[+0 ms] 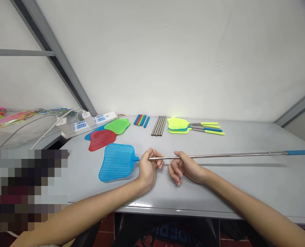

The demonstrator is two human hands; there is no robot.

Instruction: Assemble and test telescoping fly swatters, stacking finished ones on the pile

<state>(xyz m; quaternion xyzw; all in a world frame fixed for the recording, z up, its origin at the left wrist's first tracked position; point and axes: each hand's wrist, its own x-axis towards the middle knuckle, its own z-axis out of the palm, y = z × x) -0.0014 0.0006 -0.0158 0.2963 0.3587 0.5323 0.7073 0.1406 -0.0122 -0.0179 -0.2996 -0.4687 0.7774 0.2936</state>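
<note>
Along the near edge of my view, on a gray table (247, 185), both hands are working a blue fly swatter (116, 162) lying across the middle of the frame. Its mesh head sits at nine o'clock from the hands, and its steel shaft (219, 155) runs out toward three o'clock, ending in a blue grip (301, 152).

My feed shows the left hand (147, 168) pinching the shaft just past the neck of the head, between thumb and fingertips, with the fingers curled in. The right hand (185, 169) pinches the shaft a little farther along in the same way, its remaining fingers folded toward the palm. The two hands sit just beside each other, not touching.

At eleven o'clock, a red swatter head (101, 140) overlaps a green one (117, 126) and a blue one (90, 136). At twelve, four colored grips (141, 120) lie beside a row of steel tubes (159, 125). Toward one o'clock, I see a stack of yellow-green swatters (177, 125) with their handles pointing right.

Farther out at ten o'clock, a white power strip (96, 120) holds plugged-in adapters (87, 118). Beyond it, bright plastic items (11, 118) lie on a second table, too indistinct for me to identify.
</note>
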